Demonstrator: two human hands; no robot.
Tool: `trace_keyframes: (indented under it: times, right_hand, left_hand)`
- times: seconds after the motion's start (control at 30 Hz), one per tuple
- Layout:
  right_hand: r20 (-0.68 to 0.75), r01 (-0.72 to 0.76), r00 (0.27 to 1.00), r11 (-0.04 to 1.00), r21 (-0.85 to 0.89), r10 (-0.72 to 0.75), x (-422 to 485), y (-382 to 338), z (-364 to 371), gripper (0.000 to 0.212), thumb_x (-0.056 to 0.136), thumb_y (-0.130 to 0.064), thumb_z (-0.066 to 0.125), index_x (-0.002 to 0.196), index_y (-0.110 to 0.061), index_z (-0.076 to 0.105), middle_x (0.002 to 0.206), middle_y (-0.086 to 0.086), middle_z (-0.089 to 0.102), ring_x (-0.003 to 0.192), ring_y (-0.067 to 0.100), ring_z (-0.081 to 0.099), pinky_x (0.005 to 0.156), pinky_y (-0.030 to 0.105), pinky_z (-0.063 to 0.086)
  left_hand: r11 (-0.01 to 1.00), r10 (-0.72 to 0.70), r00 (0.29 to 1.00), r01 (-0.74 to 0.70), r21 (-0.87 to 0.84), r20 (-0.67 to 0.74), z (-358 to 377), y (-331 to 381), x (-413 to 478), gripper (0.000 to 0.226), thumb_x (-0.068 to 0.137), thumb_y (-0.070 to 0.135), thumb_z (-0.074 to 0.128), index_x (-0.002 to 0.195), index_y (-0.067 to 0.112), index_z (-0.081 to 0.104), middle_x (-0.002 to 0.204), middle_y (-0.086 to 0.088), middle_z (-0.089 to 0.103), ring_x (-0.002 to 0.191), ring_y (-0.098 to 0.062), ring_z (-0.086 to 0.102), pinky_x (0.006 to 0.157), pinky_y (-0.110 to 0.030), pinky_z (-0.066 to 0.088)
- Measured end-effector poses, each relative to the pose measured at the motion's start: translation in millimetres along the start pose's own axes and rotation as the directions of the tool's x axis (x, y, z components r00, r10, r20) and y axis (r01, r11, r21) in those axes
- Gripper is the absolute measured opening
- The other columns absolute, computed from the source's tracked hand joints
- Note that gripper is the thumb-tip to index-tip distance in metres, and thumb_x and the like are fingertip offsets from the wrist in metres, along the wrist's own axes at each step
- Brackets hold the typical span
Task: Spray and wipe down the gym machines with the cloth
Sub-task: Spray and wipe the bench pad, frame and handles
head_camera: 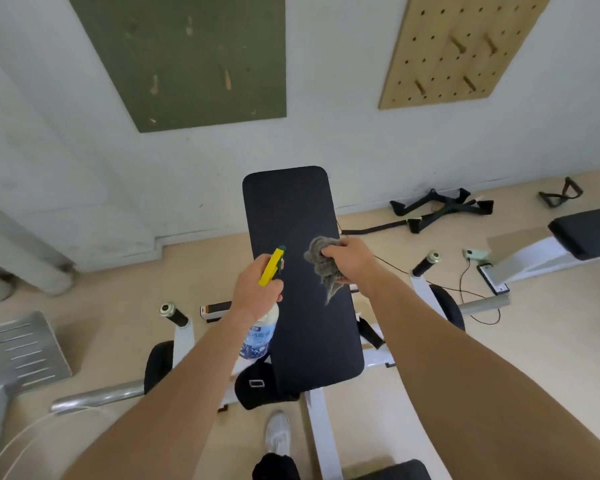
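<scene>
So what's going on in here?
A person stands over a gym machine, cleaning it. The left hand grips a spray bottle, its nozzle toward the black pad. The right hand holds a bunched grey cloth over the pad's middle; whether it touches the pad cannot be told.

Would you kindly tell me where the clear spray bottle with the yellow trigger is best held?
Grip the spray bottle round its neck under the yellow trigger, from behind, as the left hand does, so the nozzle points at the black bench pad.
</scene>
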State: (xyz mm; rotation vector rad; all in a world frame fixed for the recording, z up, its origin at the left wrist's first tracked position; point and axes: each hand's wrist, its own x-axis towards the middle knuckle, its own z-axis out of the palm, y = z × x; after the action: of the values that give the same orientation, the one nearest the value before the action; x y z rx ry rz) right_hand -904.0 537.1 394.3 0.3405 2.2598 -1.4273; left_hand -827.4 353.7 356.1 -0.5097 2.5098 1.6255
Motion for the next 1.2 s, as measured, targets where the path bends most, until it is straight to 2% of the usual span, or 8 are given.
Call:
trace_keyframes:
  times: [0.17, 0.27, 0.37, 0.6, 0.87, 0.97, 1.07, 1.2]
  right_hand:
    - [0.018, -0.058, 0.998, 0.998, -0.007, 0.058, 47.3, -26.6, 18.2, 0.016, 0.095, -0.023, 0.063, 0.107, -0.013, 0.061, 0.102, 0.01, 0.068, 0.093, 0.027, 0.068, 0.079, 0.041, 0.062]
    - [0.025, -0.082, 0.996, 0.997, -0.008, 0.082, 67.2, -35.9, 19.4, 0.018, 0.096, -0.025, 0.062, 0.111, -0.014, 0.061, 0.102, 0.009, 0.067, 0.092, 0.026, 0.068, 0.078, 0.043, 0.062]
    - [0.051, -0.097, 0.994, 0.995, 0.015, 0.096, 80.2, -40.2, 13.7, 0.018, 0.097, -0.026, 0.059, 0.114, -0.019, 0.061, 0.103, 0.006, 0.066, 0.094, 0.025, 0.067, 0.074, 0.043, 0.063]
    - [0.068, -0.071, 0.995, 0.996, 0.047, 0.068, 123.5, -46.4, -20.0, 0.015, 0.097, -0.024, 0.059, 0.109, -0.024, 0.067, 0.101, 0.004, 0.07, 0.092, 0.025, 0.069, 0.075, 0.049, 0.062]
    - [0.133, 0.086, 0.987, 0.996, 0.025, -0.088, 203.5, -46.1, -47.4, 0.014, 0.101, -0.026, 0.052, 0.109, -0.024, 0.064, 0.105, 0.005, 0.067, 0.099, 0.028, 0.066, 0.081, 0.05, 0.061]
    - [0.075, 0.129, 0.988, 0.989, 0.068, -0.134, 235.8, -35.2, -59.2, 0.012, 0.099, -0.026, 0.054, 0.095, -0.032, 0.062, 0.098, -0.001, 0.068, 0.095, 0.025, 0.068, 0.085, 0.051, 0.059]
    - [0.009, 0.111, 0.994, 0.99, 0.092, -0.113, 267.2, -21.4, -61.3, 0.012, 0.096, -0.025, 0.056, 0.086, -0.029, 0.063, 0.094, 0.003, 0.069, 0.092, 0.028, 0.069, 0.083, 0.053, 0.059]
    - [-0.029, 0.106, 0.994, 0.988, 0.114, -0.103, 301.6, -9.2, -44.6, 0.011, 0.095, -0.025, 0.056, 0.09, -0.026, 0.066, 0.093, 0.003, 0.07, 0.091, 0.027, 0.069, 0.08, 0.047, 0.06]
  left_hand:
    - [0.999, -0.043, 0.999, 0.043, 0.028, 0.01, -18.4, -9.8, 55.0, 0.022, 0.088, -0.003, 0.056, 0.103, 0.012, 0.062, 0.08, -0.006, 0.06, 0.06, -0.022, 0.064, 0.068, -0.036, 0.057]
    - [0.996, -0.083, 0.996, 0.083, 0.03, 0.011, -19.4, -12.6, 72.6, 0.022, 0.089, -0.002, 0.057, 0.105, 0.012, 0.062, 0.086, -0.009, 0.061, 0.063, -0.023, 0.064, 0.069, -0.037, 0.059]
    - [0.993, -0.111, 0.994, 0.111, 0.028, 0.016, -15.1, -11.4, 86.6, 0.021, 0.089, -0.002, 0.058, 0.106, 0.011, 0.062, 0.088, -0.01, 0.061, 0.064, -0.023, 0.063, 0.076, -0.047, 0.062]
    - [0.986, -0.167, 0.984, 0.167, -0.002, -0.064, -0.2, 10.1, 113.9, 0.024, 0.089, 0.0, 0.058, 0.105, 0.016, 0.063, 0.102, -0.018, 0.067, 0.066, -0.023, 0.067, 0.08, -0.047, 0.062]
    - [0.975, -0.223, 0.95, 0.222, -0.032, -0.219, 37.7, 29.3, 146.1, 0.027, 0.086, -0.002, 0.056, 0.103, 0.018, 0.063, 0.086, -0.006, 0.064, 0.058, -0.018, 0.065, 0.078, -0.047, 0.062]
    - [0.974, -0.226, 0.938, 0.219, -0.053, -0.265, 51.3, 34.0, 162.5, 0.028, 0.085, -0.003, 0.056, 0.102, 0.018, 0.063, 0.097, -0.015, 0.066, 0.055, -0.015, 0.065, 0.076, -0.046, 0.062]
    - [0.97, -0.244, 0.93, 0.237, -0.059, -0.276, 59.5, 31.3, 184.9, 0.025, 0.084, -0.002, 0.056, 0.1, 0.016, 0.063, 0.09, -0.017, 0.063, 0.054, -0.018, 0.065, 0.076, -0.049, 0.061]
    - [0.976, -0.207, 0.957, 0.217, 0.03, -0.206, 67.0, 17.7, 222.8, 0.02, 0.082, 0.003, 0.059, 0.098, 0.015, 0.06, 0.087, -0.02, 0.064, 0.062, -0.029, 0.068, 0.074, -0.055, 0.061]
